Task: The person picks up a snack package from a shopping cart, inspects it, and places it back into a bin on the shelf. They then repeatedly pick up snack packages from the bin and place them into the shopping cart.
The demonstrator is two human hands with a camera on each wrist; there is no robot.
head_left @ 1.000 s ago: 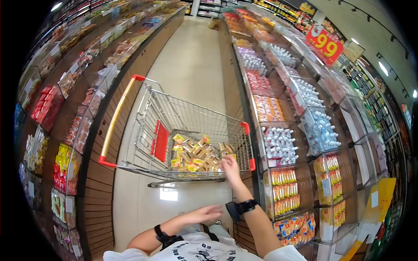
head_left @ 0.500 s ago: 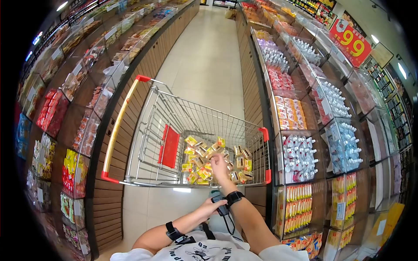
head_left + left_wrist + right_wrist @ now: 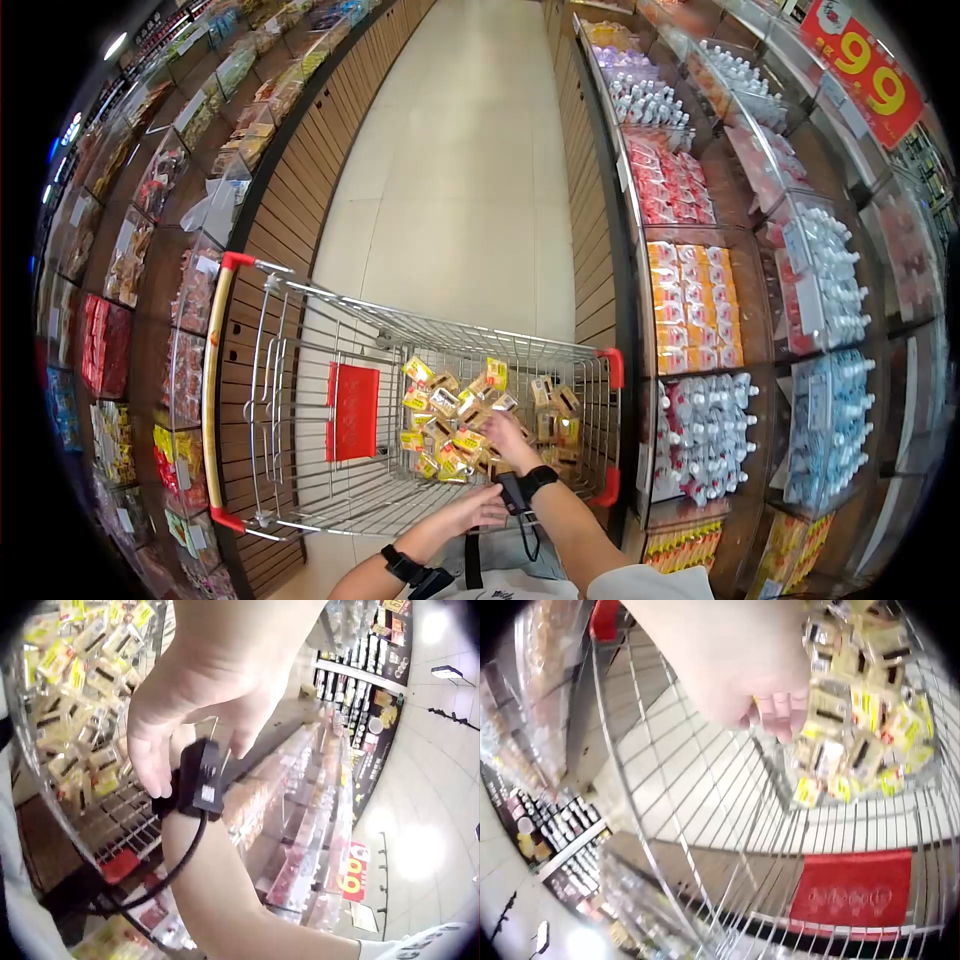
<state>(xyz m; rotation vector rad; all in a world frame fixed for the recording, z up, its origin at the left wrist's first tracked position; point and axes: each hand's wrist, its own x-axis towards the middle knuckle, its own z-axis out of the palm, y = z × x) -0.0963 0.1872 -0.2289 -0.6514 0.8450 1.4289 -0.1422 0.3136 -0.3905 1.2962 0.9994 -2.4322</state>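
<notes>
Small clear-wrapped snack packs with yellow labels and tan contents point(image 3: 445, 402) lie heaped on the floor of a wire shopping cart point(image 3: 300, 293). My right hand point(image 3: 508, 442) is down over the heap, its fingertips close to the packs. Curled fingers show in the right wrist view, with a bit of yellow at them; I cannot tell whether they hold a pack. My left hand point(image 3: 470, 508) is beside my right wrist. In the left wrist view, its relaxed fingers and thumb lie either side of the small black box point(image 3: 201, 776) strapped there.
The cart has a yellow handle point(image 3: 213, 390) with red corners and a red panel point(image 3: 352, 412). Wood-slatted shelves of packaged sweets line both sides of the aisle. Pouches with white caps point(image 3: 705, 435) fill a right-hand bin. Pale tiled floor point(image 3: 455, 220) runs ahead between them.
The right hand has moved from the cart's near right rim over the packs and lower among them. The left hand has come up to the right wrist. The head view has tilted down.
</notes>
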